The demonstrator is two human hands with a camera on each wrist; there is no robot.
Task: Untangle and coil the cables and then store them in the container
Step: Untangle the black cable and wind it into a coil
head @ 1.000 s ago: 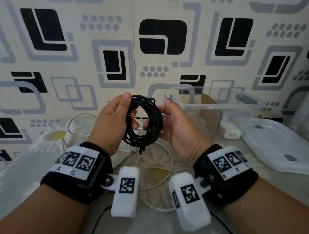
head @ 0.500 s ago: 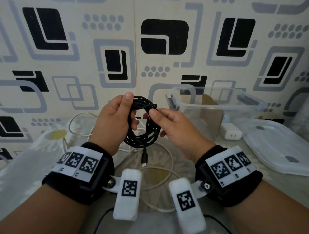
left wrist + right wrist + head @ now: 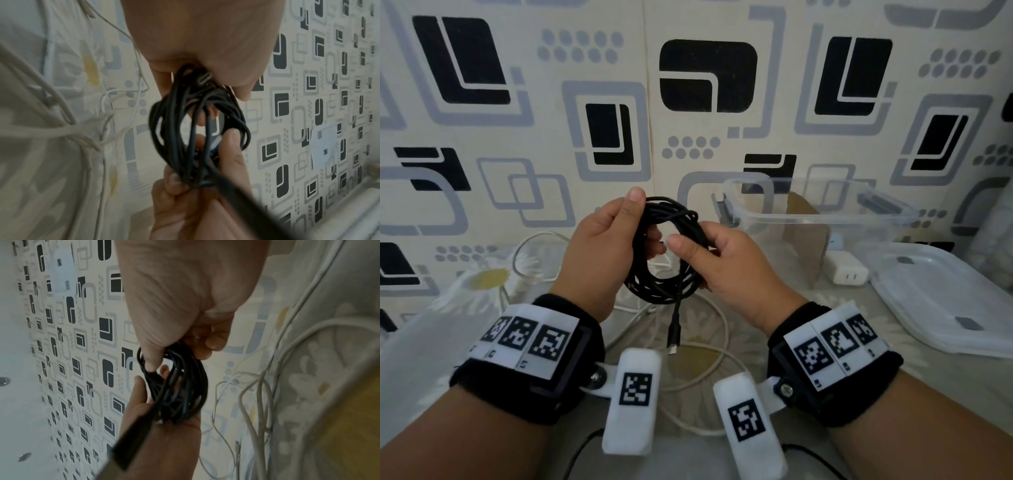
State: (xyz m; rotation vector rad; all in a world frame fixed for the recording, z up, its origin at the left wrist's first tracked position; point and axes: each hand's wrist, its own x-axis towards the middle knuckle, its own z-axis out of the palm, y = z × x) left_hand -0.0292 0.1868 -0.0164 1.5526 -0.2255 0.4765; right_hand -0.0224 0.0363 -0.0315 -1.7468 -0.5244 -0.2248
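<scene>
A coiled black cable (image 3: 664, 260) is held upright above the table between both hands. My left hand (image 3: 602, 253) grips the coil's left side, thumb over its top. My right hand (image 3: 726, 263) grips the right side, thumb across the loops. The cable's loose plug end (image 3: 674, 334) hangs straight down below the coil. The left wrist view shows the black loops (image 3: 197, 134) pinched by both hands, and so does the right wrist view of the coil (image 3: 179, 386). A clear plastic container (image 3: 815, 219) stands open at the back right.
White cables (image 3: 709, 346) lie loose on the daisy-print cloth under my hands. A white charger plug (image 3: 847, 270) sits by the container, and its clear lid (image 3: 948, 301) lies at the right. A patterned wall stands close behind.
My right thumb moved across the front of the coil and the plug end dropped lower, now hanging free. The coil stays between both hands.
</scene>
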